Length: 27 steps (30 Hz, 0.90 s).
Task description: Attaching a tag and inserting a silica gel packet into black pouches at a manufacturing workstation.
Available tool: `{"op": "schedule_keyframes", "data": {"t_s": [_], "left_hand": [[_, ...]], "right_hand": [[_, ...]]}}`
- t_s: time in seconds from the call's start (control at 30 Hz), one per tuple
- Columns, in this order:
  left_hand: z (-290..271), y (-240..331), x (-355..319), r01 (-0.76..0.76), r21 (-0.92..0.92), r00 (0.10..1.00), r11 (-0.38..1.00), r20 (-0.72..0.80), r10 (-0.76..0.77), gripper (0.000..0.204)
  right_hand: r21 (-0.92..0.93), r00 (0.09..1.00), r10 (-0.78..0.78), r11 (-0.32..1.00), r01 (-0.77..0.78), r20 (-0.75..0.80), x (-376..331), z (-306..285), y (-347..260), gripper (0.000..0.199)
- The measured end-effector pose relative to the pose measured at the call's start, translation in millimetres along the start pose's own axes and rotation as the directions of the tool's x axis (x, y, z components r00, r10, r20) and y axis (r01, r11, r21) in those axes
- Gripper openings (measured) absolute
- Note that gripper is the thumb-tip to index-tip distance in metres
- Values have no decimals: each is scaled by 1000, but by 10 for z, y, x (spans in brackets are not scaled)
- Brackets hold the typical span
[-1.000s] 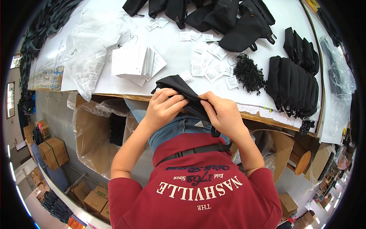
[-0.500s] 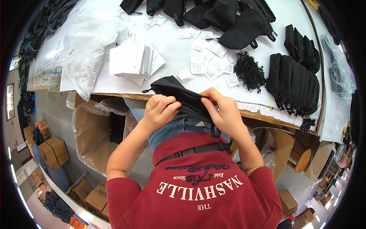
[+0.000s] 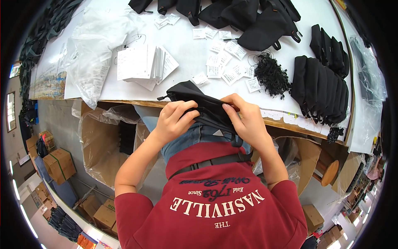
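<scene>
Between my two hands is a black fabric pouch (image 3: 212,107), held just over the table's near edge and above my lap. My left hand (image 3: 174,121) pinches its near left side, thumb and fingers closed on the cloth. On the other side, my right hand (image 3: 247,121) grips the pouch's right part between thumb and fingers. A zip-pull end sticks out from the far left corner, and a small loop hangs at the near right. The inside of the pouch is mostly hidden.
On the white table (image 3: 186,54) lie a stack of white cards (image 3: 139,64), scattered small tags (image 3: 222,58), a heap of black strings (image 3: 270,74) and clear bags (image 3: 93,54). Black pouches stand in rows (image 3: 317,87) at right; more (image 3: 265,31) lie behind. A plastic-lined carton (image 3: 97,141) stands below.
My right hand has shifted slightly to the right, and the cloth between my hands is spread a little more. The fingers of my left hand have moved slightly on the pouch.
</scene>
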<state>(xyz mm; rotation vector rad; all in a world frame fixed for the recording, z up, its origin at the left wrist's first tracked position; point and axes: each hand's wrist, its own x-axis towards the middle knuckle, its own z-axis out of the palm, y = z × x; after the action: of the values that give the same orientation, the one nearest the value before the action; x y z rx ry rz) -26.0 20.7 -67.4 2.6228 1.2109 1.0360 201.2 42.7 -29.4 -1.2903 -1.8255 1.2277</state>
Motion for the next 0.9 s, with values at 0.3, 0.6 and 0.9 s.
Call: {"op": "schedule_keyframes", "data": {"t_s": [0.3,0.6,0.9], "left_hand": [[41,-13,-29,-27,-34,999,999,46,29,27],[56,-8,14,-18,-68,993,998,111,25,31],[-17,60,112,55,-188,963,981,269,-2,25]], "right_hand": [[20,1000,25,999,-26,13,-46,6,56,10],[6,1000,18,1000,-18,11,-73,45,131,11],[-49,995,53,997,-58,-83,-62,55,128,11]]}}
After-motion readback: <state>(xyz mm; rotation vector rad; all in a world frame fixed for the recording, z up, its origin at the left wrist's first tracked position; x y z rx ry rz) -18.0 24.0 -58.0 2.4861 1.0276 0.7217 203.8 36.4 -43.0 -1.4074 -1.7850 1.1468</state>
